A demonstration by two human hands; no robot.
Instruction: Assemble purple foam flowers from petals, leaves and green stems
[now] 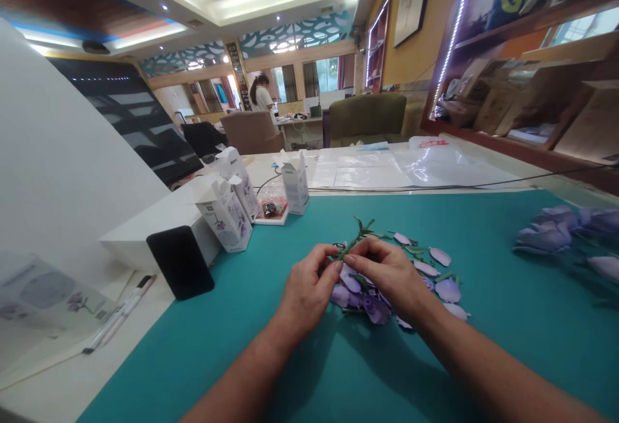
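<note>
My left hand and my right hand meet over the teal mat, fingertips pinched together on a thin green stem that pokes up and away from them. Under and around the hands lie several loose purple petals and small green leaf pieces. Part of the petal pile is hidden by my right hand. Both hands are closed on the stem.
Purple finished flowers lie at the mat's right edge. White cartons with purple print and a small tray stand at the back left. A black phone leans on a white box; a pen lies left. A person stands far behind.
</note>
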